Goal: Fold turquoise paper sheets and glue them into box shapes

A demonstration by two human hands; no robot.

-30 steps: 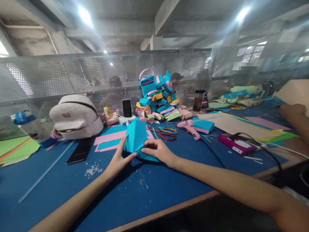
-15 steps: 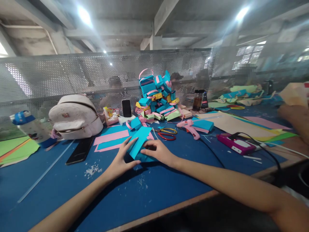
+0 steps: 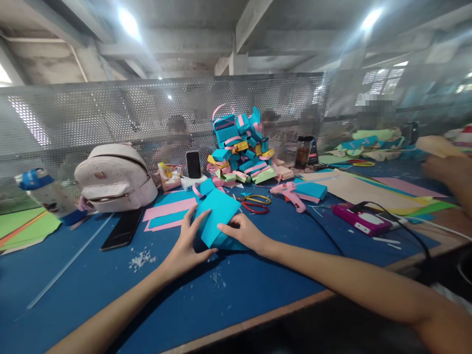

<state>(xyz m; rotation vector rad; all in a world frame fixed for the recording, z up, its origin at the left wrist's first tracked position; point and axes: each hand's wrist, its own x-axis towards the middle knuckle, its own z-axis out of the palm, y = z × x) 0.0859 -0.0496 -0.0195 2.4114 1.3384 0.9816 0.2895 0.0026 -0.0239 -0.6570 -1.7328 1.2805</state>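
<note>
A piece of folded blue paper [image 3: 218, 215] is held just above the blue table, its broad flat panel tilted up toward me. My left hand [image 3: 187, 245] grips its left side, fingers behind and along the edge, thumb low at the front. On the right side, my right hand [image 3: 251, 236] pinches the paper with thumb and bent fingers. More folded blue paper shows under the panel, partly hidden by my hands. Just beyond lie scissors [image 3: 255, 210] with red and yellow handles, and a pink glue gun [image 3: 291, 195]. Pink paper strips [image 3: 170, 210] lie beyond my left hand.
A pile of small paper bags [image 3: 241, 152] stands at the back. To the left are a white backpack [image 3: 116, 179], a black phone [image 3: 123, 230] and a bottle [image 3: 51, 196]. At right are a magenta box with cables [image 3: 359, 220], paper sheets [image 3: 354, 189] and another person's hand [image 3: 440, 172].
The blue paper's panel has turned and tipped, so more of its face shows and its top corner reaches farther right. My right hand has shifted slightly right. The other person's hand has moved slightly left.
</note>
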